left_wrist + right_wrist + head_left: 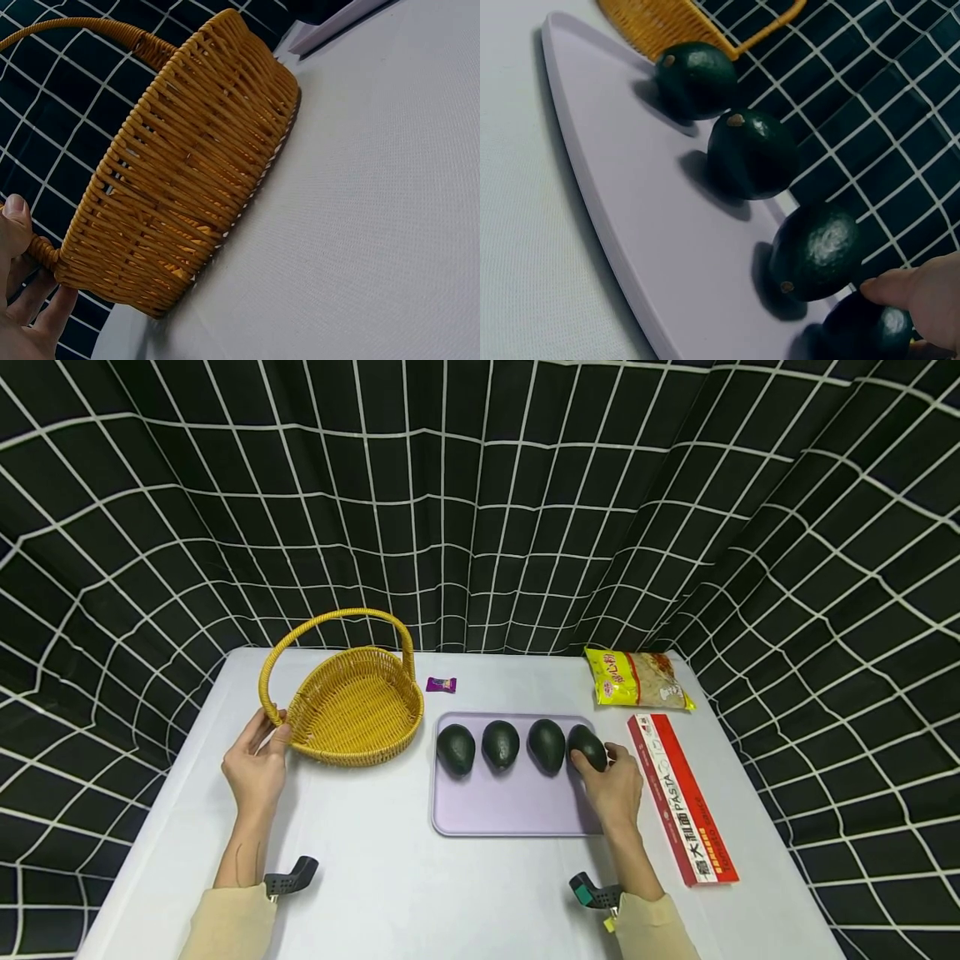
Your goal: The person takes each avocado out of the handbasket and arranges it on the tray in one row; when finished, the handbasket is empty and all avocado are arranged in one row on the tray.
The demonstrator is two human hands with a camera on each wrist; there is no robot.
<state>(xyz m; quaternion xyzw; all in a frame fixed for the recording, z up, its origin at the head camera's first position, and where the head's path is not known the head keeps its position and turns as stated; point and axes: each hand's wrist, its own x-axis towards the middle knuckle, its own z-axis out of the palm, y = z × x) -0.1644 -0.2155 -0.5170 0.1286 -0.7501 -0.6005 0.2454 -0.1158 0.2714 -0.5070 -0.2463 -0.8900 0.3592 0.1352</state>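
My left hand (257,766) grips the yellow wicker basket (356,753) low on its handle (264,681), at the left end of the rim. In the left wrist view the thumb and fingers wrap the base of that handle, beside the woven wall (180,165). On the lilac tray (510,810), several dark green avocados stand in a row along the far side. My right hand (617,785) holds the rightmost avocado (587,747) between thumb and fingers. The right wrist view shows the thumb on top of this avocado (866,330), with its neighbour (816,251) close by.
A small purple wrapped candy (441,685) lies right of the basket. At the back right is a yellow food packet (637,678), and a long red pasta box (684,802) lies right of the tray. A dark grid-patterned curtain (465,510) hangs behind the white table (420,893).
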